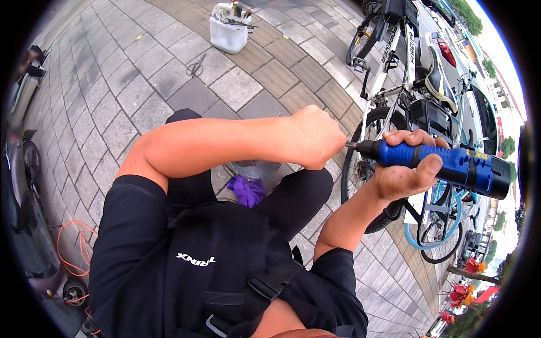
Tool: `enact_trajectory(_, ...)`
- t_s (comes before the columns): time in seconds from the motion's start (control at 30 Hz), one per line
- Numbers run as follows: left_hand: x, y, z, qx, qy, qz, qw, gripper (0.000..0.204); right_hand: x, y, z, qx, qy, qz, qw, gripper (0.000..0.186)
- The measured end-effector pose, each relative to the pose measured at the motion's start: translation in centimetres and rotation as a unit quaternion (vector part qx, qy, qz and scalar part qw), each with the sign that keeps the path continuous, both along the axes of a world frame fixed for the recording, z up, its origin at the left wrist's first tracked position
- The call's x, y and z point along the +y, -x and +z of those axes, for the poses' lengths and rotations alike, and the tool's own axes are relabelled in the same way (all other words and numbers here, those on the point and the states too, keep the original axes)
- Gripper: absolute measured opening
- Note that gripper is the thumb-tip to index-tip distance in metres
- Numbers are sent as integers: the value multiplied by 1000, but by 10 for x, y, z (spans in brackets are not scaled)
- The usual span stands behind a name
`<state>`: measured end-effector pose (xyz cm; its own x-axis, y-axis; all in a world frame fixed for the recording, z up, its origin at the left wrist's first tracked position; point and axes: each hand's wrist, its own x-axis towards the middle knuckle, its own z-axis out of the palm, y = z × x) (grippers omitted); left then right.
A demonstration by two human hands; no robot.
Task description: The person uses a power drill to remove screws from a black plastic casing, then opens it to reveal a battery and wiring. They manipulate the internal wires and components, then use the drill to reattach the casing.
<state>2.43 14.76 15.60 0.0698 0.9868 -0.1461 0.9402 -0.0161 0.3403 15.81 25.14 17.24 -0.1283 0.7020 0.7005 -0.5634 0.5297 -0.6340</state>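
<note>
My right hand [407,169] grips a blue and black power tool [451,164] held level, its metal tip pointing left. My left hand [316,137] is closed in a fist around that tip, so the small part in it is hidden. Both hands are raised in front of my chest, above my bent knees in black trousers. A bicycle wheel [360,169] stands right behind the hands.
A white bicycle [394,67] and a blue one [439,225] stand at the right. On the paving lie scissors [195,67], a white tub with tools [228,28] and a purple cloth [248,190]. A scooter [22,186] and an orange cable [70,248] are at the left.
</note>
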Motion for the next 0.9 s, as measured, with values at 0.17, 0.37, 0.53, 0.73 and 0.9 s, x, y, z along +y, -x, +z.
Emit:
enact_trajectory(0.17,6,9,2,4,-2,-22,1000,15,1,3,-8,2,28,-8,1000,70)
enact_trajectory(0.37,8,9,0,18,-13,-82,996,12,8,-4,-13,-10,31,-32,999,69)
enact_trajectory(0.53,-2,7,-2,85,-71,-142,984,13,11,-3,-14,1,28,-30,999,71)
enact_trajectory(0.73,-8,-4,-8,147,-122,-188,963,27,26,-11,-24,18,59,-2,998,69)
enact_trajectory(0.9,-2,12,14,59,-134,-90,985,18,27,7,-27,2,61,-4,998,69)
